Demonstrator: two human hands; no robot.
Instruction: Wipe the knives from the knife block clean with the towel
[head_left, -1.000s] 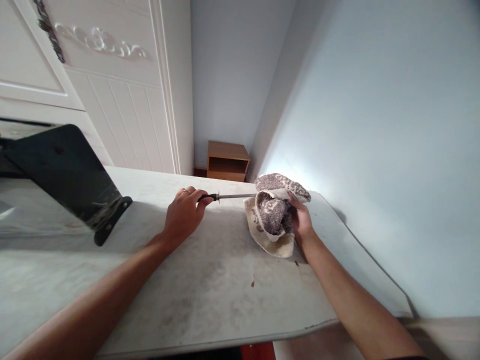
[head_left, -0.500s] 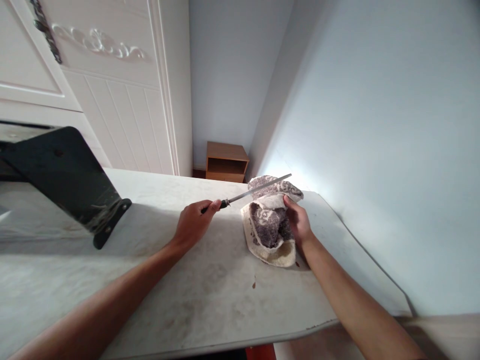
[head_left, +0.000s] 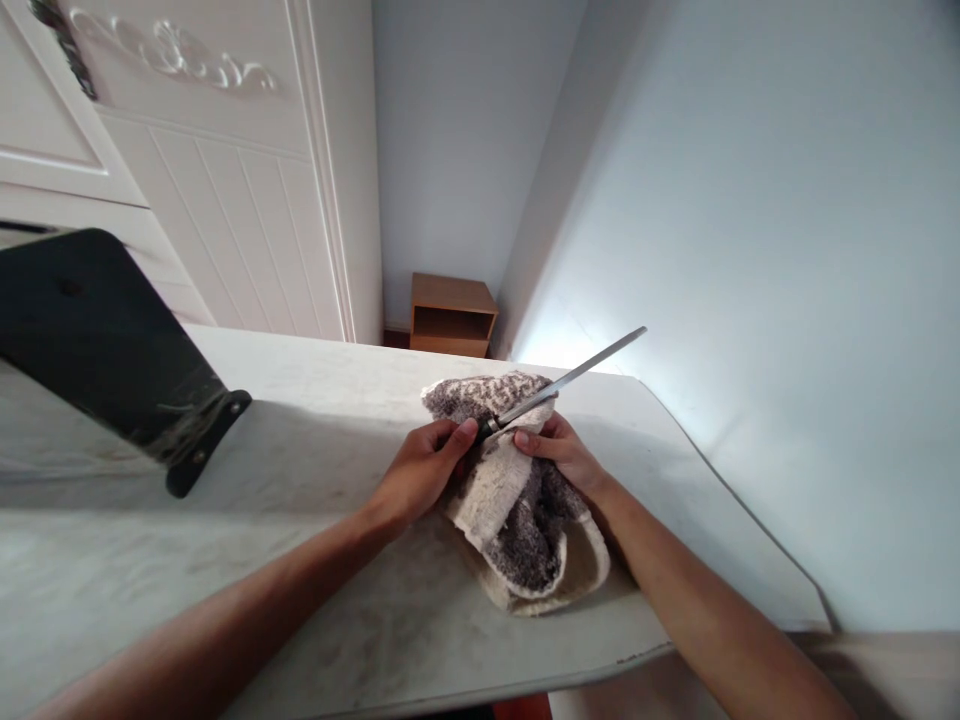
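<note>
My left hand [head_left: 429, 468] is closed around the dark handle of a slim, straight metal rod [head_left: 581, 370]. A small collar sits where handle and rod meet, and the rod points up to the right. My right hand [head_left: 559, 450] grips a grey and cream patterned towel [head_left: 499, 485], thumb on top and fingers mostly hidden behind it. The bunched towel hangs in folds over the table, and part of it lies behind the rod's lower end. Both hands are close together, the left thumb resting near the collar.
A pale, stained table [head_left: 315, 590] runs beneath my arms. On the left stands a dark bracket-like panel [head_left: 112, 330] with a screwed foot. Behind are a white cabinet [head_left: 225, 200], a small brown wooden unit [head_left: 452, 292] and a pale blue wall [head_left: 750, 250] on the right.
My left hand has moved right with the rod, up against the towel. My right hand has drawn the towel left and toward me, and its folds have shifted.
</note>
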